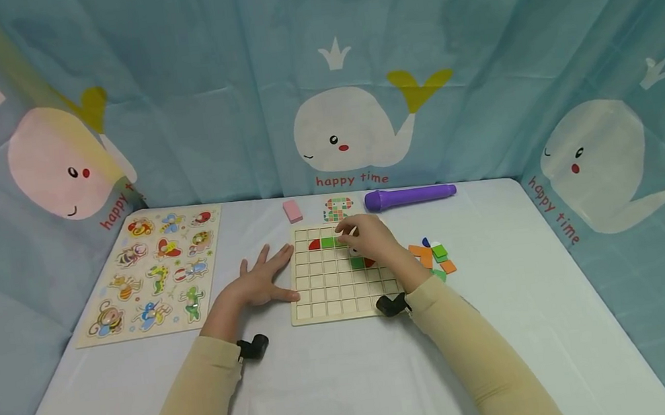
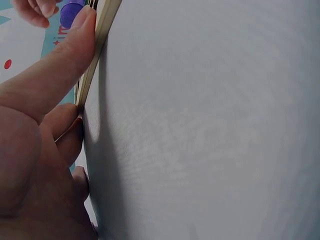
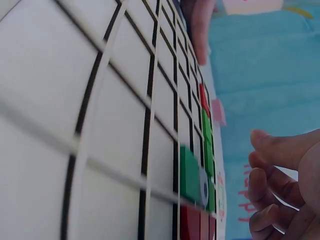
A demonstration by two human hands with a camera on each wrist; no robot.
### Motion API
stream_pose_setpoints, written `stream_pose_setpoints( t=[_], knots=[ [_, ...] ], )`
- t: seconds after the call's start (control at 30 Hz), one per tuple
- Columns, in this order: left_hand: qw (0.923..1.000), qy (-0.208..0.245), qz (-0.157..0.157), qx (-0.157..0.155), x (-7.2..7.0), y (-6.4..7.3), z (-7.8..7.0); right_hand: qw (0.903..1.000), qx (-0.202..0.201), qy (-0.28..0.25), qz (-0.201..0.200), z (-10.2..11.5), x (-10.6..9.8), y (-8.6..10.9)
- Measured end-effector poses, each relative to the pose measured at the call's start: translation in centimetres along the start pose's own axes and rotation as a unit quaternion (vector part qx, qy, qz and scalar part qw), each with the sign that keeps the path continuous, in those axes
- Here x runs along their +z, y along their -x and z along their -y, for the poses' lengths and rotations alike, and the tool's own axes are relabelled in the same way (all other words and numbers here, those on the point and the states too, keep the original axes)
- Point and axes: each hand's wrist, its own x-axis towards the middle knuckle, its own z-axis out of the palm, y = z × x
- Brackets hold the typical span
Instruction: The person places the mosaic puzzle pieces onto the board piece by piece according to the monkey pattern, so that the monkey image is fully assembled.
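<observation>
A wooden grid board [image 1: 323, 296] lies flat on the table. A red rounded piece [image 1: 315, 244] and green squares [image 1: 327, 242] sit in its upper rows, with another green square [image 3: 189, 175], an eye piece [image 3: 203, 186] and red pieces [image 3: 192, 222] nearby. My left hand [image 1: 261, 282] spreads its fingers at the board's left side, with thumb and fingertips resting at the edge. Over the upper rows, my right hand [image 1: 369, 237] hangs with loosely bent fingers; nothing shows between thumb and fingertips in the right wrist view. The right hand partly hides the board in the head view.
Loose orange pieces [image 1: 426, 258], green pieces [image 1: 439, 252] and a blue piece [image 1: 426, 242] lie right of the board. Behind it are a pink block [image 1: 293, 211], a pattern card [image 1: 337, 209] and a purple microphone [image 1: 410, 196]. An insect puzzle board [image 1: 151, 274] lies left.
</observation>
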Motion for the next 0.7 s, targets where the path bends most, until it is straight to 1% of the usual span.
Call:
stream_pose_setpoints(
  t=[0.17,0.3,0.47,0.7],
  knots=[
    [1.0000,-0.002,0.001,-0.001,-0.2,0.2,-0.2,0.9997,0.015,-0.007,-0.018,-1.2,-0.9,0.9],
    [1.0000,-0.004,0.001,-0.009,-0.3,0.3,-0.1,0.9996,0.018,-0.012,-0.020,-1.9,-1.6,1.5],
    [1.0000,0.001,0.001,-0.003,-0.2,0.1,0.3,0.9996,0.022,0.001,-0.019,-2.7,-2.5,2.4],
    [1.0000,0.003,0.000,0.002,0.0,0.0,0.2,0.9987,0.033,0.003,-0.038,-4.3,-3.9,4.1]
  ],
)
